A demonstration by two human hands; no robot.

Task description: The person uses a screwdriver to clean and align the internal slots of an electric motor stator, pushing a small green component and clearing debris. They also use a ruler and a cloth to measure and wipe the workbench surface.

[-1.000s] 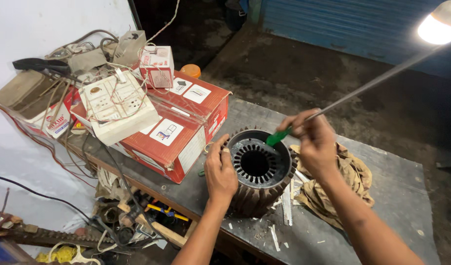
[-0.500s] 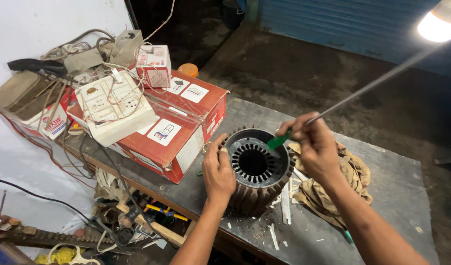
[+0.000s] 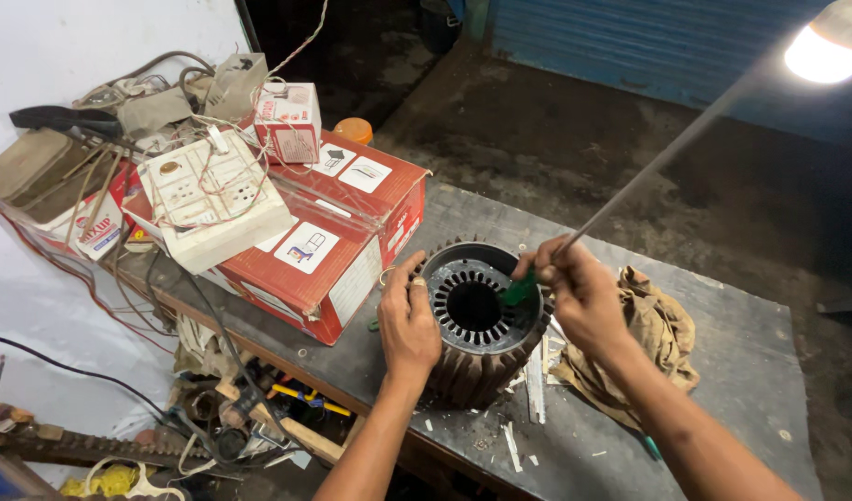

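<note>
Green plastic strip (image 3: pixel 517 289) is sitting pinched in the right hand (image 3: pixel 583 299), fingers closed around it together with the lower end of a long thin metal rod (image 3: pixel 667 158) that is running up and away toward the lamp (image 3: pixel 829 48). The strip's tip is pointing down into the slotted inner ring of the stator core (image 3: pixel 481 320), at the right side of the bore. Left hand (image 3: pixel 409 320) is cupping the core's left rim, fingers curled over the top edge, bracing it upright on the bench (image 3: pixel 750 371).

Progress, as far as can be judged: every slot in view is looking bare, no copper windings showing, so the core seems stripped and the slot work is at an early stage; only the one slot under the strip is being attended to, with the rest of the ring seemingly left to do. Pale slivers of insulation scraps (image 3: pixel 535 385) are lying on the bench just in front of the core.

Outward: a crumpled brown rag (image 3: pixel 653 339) is lying just right of the core, under the right wrist. A red cardboard box (image 3: pixel 338 246) is sitting to the left, near the core, carrying a white switchboard (image 3: pixel 212 199) tangled in wires. Below the bench edge, tools and cable are lying in clutter.
</note>
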